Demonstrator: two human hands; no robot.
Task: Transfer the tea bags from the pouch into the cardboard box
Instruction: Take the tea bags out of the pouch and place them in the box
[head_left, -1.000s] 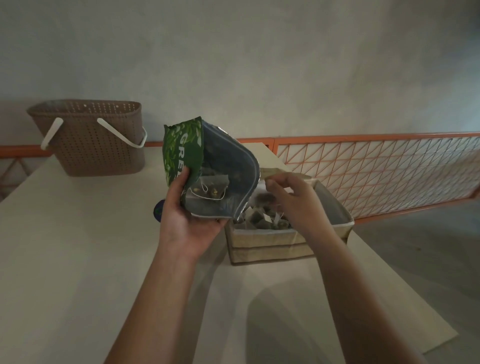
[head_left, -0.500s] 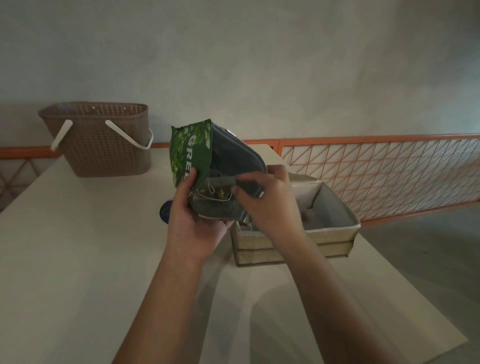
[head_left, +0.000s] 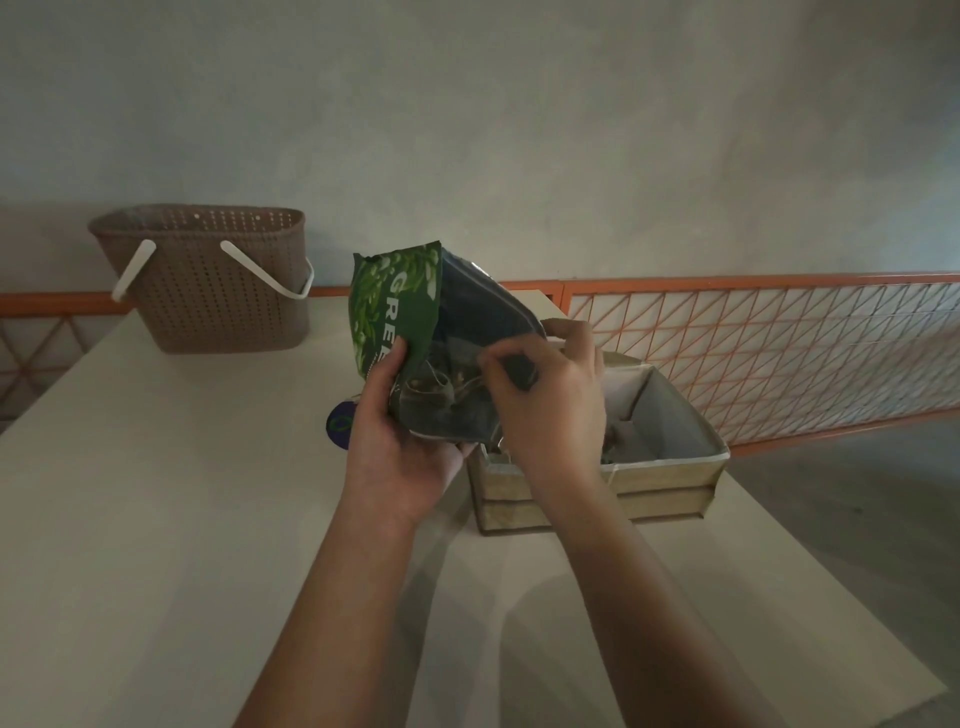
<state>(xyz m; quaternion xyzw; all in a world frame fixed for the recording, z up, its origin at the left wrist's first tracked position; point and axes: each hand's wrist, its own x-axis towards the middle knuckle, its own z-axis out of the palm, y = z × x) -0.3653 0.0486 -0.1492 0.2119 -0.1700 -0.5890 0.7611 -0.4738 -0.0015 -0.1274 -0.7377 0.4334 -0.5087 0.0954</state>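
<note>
Left hand (head_left: 402, 457) grips the green pouch (head_left: 415, 332) — right hand (head_left: 550, 405) at its mouth, fingers curled, pinching a tea bag (head_left: 519, 370) above the cardboard box (head_left: 670, 470)

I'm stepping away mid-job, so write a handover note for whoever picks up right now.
Left hand: grips the green pouch from below, held tilted above the table, mouth toward you.
Right hand: fingers curled at the pouch mouth, reaching for the tea bags inside; whether it has one pinched is unclear.
Cardboard box: on the table right of the pouch, open, some tea bags already in it.
Done: part of the transfer.
Left: pull out the remaining bags and drop them in the box.
</note>
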